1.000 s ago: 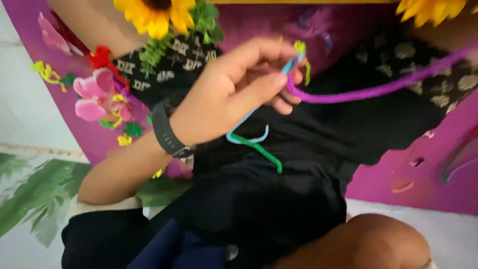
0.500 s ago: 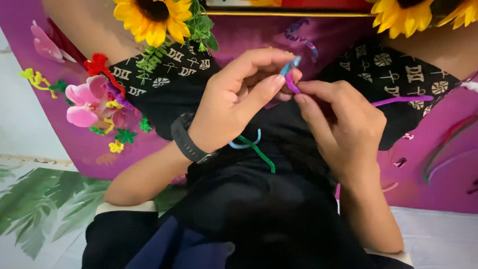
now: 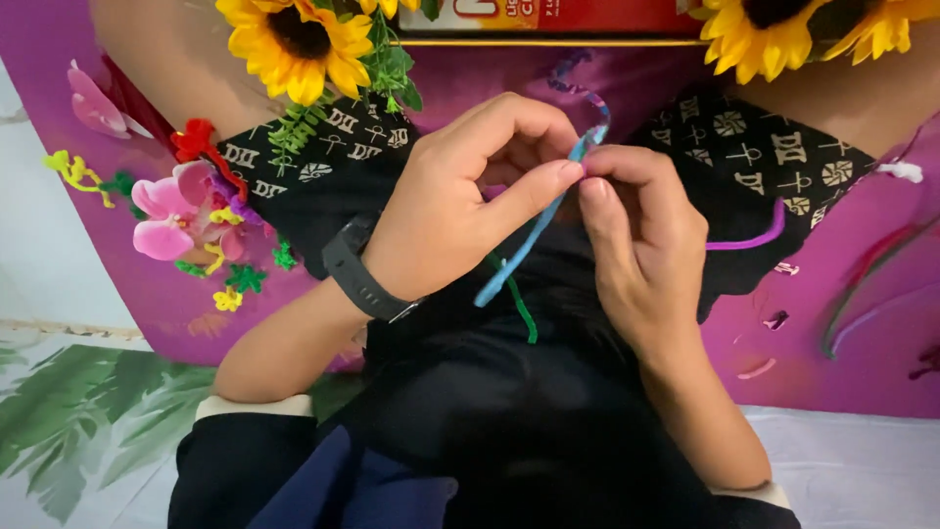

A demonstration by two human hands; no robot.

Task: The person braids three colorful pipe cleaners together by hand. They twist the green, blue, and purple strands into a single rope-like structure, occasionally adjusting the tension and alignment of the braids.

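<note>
While both hands meet over the lap, left hand (image 3: 460, 211) and right hand (image 3: 641, 255) pinch a blue pipe cleaner (image 3: 534, 235) between fingertips; a green one (image 3: 519, 304) dangles beneath, sunflower (image 3: 294, 44) above.

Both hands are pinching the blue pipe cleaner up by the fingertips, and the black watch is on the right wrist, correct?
Not quite: the head view shows the black watch on the left wrist. The rest holds: left hand and right hand both pinch the blue pipe cleaner at the fingertips.

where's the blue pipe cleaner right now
In the head view, the blue pipe cleaner is at centre, pinched between the left hand and right hand, its lower end hanging beside a green pipe cleaner.
</note>
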